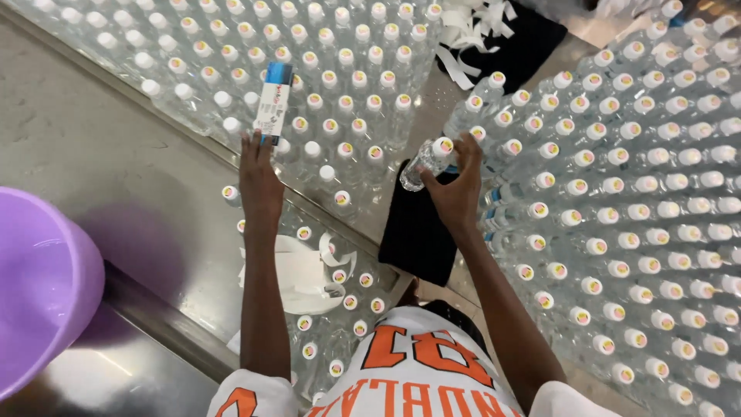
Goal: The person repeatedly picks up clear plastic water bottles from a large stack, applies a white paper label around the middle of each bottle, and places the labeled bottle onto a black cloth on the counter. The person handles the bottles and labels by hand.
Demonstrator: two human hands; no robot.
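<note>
Hands apart, our left hand (258, 181) pinches a blue-topped label strip (273, 103) while our right hand (457, 185) grips a clear water bottle (424, 162) among massed capped bottles (648, 193).

- Clear, colourless bottle (423, 164) with white cap, held in right hand (455, 193).
- White label strip (273, 103) with bright blue top band and small dark print, pinched in left hand (258, 179), left of that bottle.
- Rows of clear bottles (656, 201) right of held bottle: white caps, many with pink-and-yellow spots.
- Black cloth (417, 235) just below held bottle.
- White backing strips (297, 274) lower left of it.
- Dull silver-grey table (93, 154) further left.
- Lilac basin (38, 286) at far left.
- White shirt (417, 371) with orange, black-edged lettering, below cloth.
</note>
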